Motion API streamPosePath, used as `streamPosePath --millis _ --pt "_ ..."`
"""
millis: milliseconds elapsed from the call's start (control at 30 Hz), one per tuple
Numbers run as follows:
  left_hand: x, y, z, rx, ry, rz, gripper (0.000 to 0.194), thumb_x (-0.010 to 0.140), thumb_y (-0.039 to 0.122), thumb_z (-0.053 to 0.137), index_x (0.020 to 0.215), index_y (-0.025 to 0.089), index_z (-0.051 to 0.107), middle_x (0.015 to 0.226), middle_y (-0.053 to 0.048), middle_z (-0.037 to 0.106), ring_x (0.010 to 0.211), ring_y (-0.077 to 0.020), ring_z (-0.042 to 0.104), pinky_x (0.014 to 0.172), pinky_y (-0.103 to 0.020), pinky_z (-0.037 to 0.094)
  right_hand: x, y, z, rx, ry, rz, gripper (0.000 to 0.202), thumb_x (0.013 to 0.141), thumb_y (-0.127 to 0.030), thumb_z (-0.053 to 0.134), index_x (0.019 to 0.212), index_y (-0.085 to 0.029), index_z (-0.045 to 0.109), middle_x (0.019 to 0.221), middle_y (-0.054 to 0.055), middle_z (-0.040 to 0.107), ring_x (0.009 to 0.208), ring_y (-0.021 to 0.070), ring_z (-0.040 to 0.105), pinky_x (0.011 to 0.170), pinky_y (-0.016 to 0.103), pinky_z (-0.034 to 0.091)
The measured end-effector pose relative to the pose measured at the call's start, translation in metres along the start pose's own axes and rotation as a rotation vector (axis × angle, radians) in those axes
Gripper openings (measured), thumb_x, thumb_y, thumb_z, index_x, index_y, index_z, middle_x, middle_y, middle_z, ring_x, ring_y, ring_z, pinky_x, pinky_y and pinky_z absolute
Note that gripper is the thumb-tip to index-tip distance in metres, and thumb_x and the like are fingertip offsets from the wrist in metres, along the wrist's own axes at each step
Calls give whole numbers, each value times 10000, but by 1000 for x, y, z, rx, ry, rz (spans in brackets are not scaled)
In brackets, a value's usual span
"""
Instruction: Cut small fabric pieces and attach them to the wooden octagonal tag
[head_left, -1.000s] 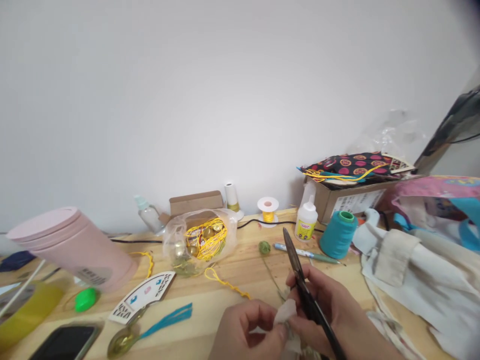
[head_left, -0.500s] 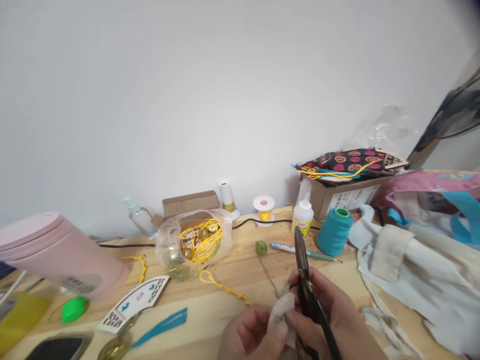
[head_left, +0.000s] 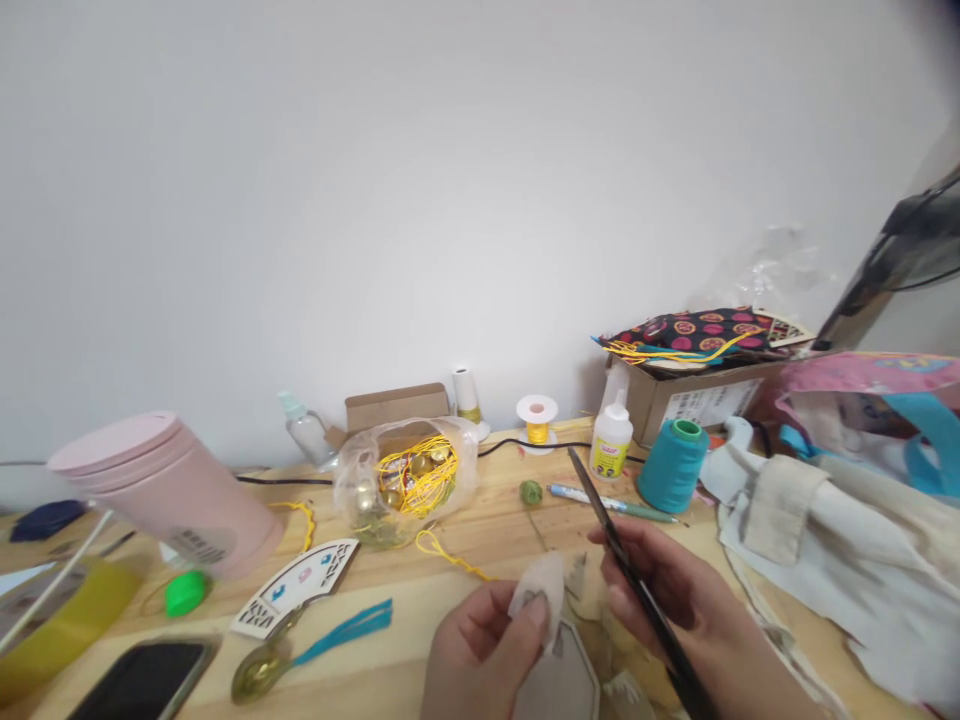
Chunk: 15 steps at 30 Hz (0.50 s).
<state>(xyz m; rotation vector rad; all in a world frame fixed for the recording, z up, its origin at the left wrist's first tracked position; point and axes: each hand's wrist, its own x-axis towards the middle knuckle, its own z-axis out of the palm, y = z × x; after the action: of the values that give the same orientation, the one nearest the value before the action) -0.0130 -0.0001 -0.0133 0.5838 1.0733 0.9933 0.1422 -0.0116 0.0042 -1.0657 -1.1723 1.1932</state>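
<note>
At the bottom centre, my left hand (head_left: 480, 650) pinches a small, thin white piece (head_left: 546, 574), cloth or paper, between thumb and fingers. A small grey mark shows by the thumb tip. To its right, my right hand (head_left: 679, 585) is closed around dark scissors (head_left: 616, 548), their blades together and pointing up and away to the left. The scissors are apart from the white piece. Beneath my left hand lies a pale, flat, angular-edged piece (head_left: 562, 685), partly hidden. Small scraps (head_left: 576, 578) lie on the wooden table between my hands.
Behind stand a glue bottle (head_left: 611, 440), a teal thread cone (head_left: 673, 465) and a yellow-thread spool (head_left: 537, 420). A pen (head_left: 592, 497) lies before them. Leftward are a plastic bag (head_left: 352, 495) of yellow cords, a pink tumbler (head_left: 176, 495) and a phone (head_left: 142, 682). White cloth (head_left: 832, 575) covers the right.
My right hand and the scissors have moved right, away from the white piece. My left hand still holds it, now more upright, and the pale flat piece below shows. The view has shifted slightly left.
</note>
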Motion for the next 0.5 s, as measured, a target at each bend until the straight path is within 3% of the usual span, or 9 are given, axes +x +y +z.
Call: streamPosePath --millis 133,300,400,500 --pt "-3 6 0 -24 45 52 278 432 334 802 564 146 646 498 -8 640 527 -134 571 509 -218 407 3 11 -9 -16 -76 -14 320 721 -406 628 993 -282 514 774 -6 538 728 151 531 648 227 455" --pt "-1 8 -2 -21 62 115 292 437 353 792 587 149 647 512 -24 653 507 -142 567 497 -234 412 6 22 -17 -132 -237 -29 665 493 -598 693 1011 -211 539 738 20 557 656 193 541 571 267 458" --pt "0 9 -3 -6 74 145 292 442 361 786 567 143 638 502 -21 646 487 -136 556 486 -231 406 0 14 -20 -231 -245 -6 612 517 -571 692 985 -192 581 813 46 610 729 230 567 631 286 470" --pt "2 8 -3 10 89 162 303 447 386 777 564 145 635 491 -11 629 462 -125 536 469 -226 396 -10 4 -24 -380 -218 61 511 567 -436 718 1009 -204 608 995 71 630 889 275 570 762 298 463"
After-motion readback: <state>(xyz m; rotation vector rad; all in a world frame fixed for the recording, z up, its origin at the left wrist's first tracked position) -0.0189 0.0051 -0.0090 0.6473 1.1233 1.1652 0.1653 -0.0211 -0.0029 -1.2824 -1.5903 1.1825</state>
